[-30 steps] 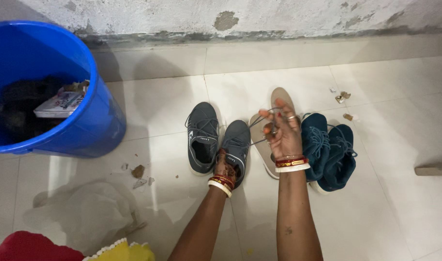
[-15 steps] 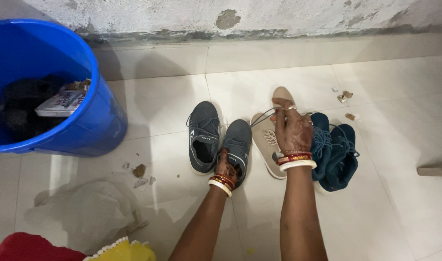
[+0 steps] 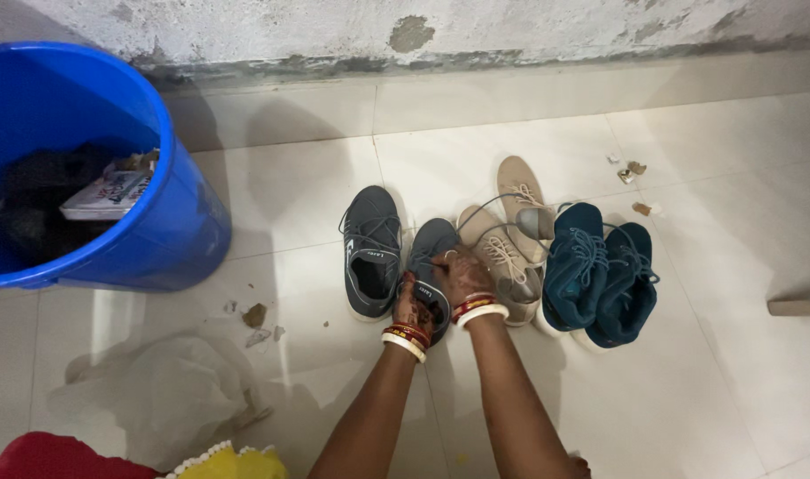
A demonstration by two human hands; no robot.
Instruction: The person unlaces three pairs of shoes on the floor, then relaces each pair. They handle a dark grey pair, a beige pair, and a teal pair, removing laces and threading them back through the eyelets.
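My left hand [image 3: 413, 308] grips the heel opening of a dark grey sneaker [image 3: 430, 244] standing on the tiled floor. My right hand [image 3: 462, 279] rests on the same sneaker's tongue, fingers pinched at its grey lace [image 3: 486, 209]. The lace loops out loosely over the beige shoes. The matching grey sneaker [image 3: 372, 251] stands just to the left. A pair of beige lace-up shoes [image 3: 508, 253] lies right of my hands. Beyond them sits a pair of teal sneakers [image 3: 600, 270].
A large blue bucket [image 3: 179, 222] holding dark rubbish and a printed packet stands at the left. A crumpled clear plastic bag [image 3: 161, 390] lies at the lower left, beside red and yellow cloth [image 3: 112, 459]. Small debris [image 3: 254, 315] dots the tiles. The wall [image 3: 511, 31] runs along the back.
My right hand came down from holding the lace up over the beige shoes to the grey sneaker's tongue. The beige shoes are now uncovered. My left hand stayed at the heel.
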